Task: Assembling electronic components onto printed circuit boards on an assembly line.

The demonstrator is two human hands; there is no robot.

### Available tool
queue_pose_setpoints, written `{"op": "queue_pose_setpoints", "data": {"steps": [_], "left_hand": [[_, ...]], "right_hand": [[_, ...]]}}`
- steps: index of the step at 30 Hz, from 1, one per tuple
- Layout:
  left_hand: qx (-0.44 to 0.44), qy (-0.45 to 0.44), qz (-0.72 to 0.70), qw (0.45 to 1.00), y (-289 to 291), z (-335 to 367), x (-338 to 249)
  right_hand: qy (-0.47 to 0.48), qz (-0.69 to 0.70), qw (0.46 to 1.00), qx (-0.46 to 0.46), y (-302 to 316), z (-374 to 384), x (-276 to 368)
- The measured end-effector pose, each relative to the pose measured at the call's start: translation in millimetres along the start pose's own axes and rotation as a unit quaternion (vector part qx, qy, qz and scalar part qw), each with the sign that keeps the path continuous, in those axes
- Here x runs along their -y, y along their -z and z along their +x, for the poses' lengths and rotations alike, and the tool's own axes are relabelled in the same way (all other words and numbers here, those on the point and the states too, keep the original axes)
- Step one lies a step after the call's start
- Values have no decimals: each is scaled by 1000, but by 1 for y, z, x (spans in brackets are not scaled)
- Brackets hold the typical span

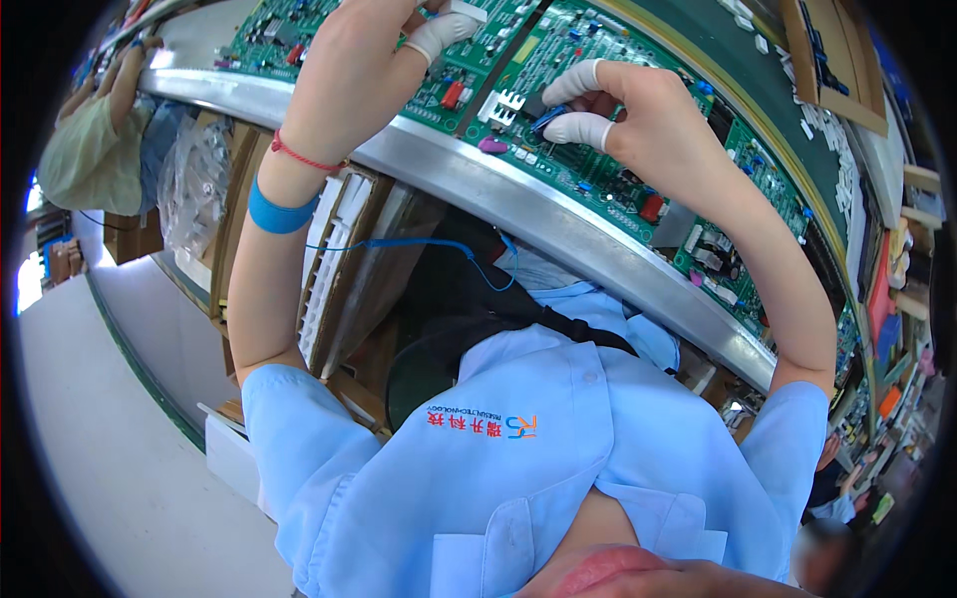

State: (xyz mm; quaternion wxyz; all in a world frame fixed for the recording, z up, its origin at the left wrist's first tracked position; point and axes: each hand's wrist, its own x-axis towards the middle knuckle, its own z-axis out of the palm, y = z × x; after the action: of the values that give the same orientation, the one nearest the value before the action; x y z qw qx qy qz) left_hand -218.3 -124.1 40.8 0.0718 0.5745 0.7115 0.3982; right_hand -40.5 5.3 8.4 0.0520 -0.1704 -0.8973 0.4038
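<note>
Green circuit boards stand in a row along a metal rail, filled with small parts. My right hand, white finger cots on its fingertips, pinches a small dark blue component low over one board, beside a silvery slotted metal piece. Over the board to the left is my left hand, its fingers closed at the top edge of the view. A small white block-shaped part shows at its covered fingertip; the other fingers are partly cut off.
The metal rail runs along the near side of the boards. A blue wrist strap with a cord hangs from my left arm. White parts lie beyond the boards, near a cardboard box. Another person is at far left.
</note>
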Motion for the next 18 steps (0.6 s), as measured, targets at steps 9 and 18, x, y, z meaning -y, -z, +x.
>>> {"op": "queue_pose_setpoints", "data": {"steps": [9,18], "left_hand": [[1,-22,67,997,-7,-10,49],[2,-53,79,995,-3,-15,30]], "right_hand": [[188,-227,952,-80,-29,-5,-6],[261,-354,894,-81,-35,-6,7]]}}
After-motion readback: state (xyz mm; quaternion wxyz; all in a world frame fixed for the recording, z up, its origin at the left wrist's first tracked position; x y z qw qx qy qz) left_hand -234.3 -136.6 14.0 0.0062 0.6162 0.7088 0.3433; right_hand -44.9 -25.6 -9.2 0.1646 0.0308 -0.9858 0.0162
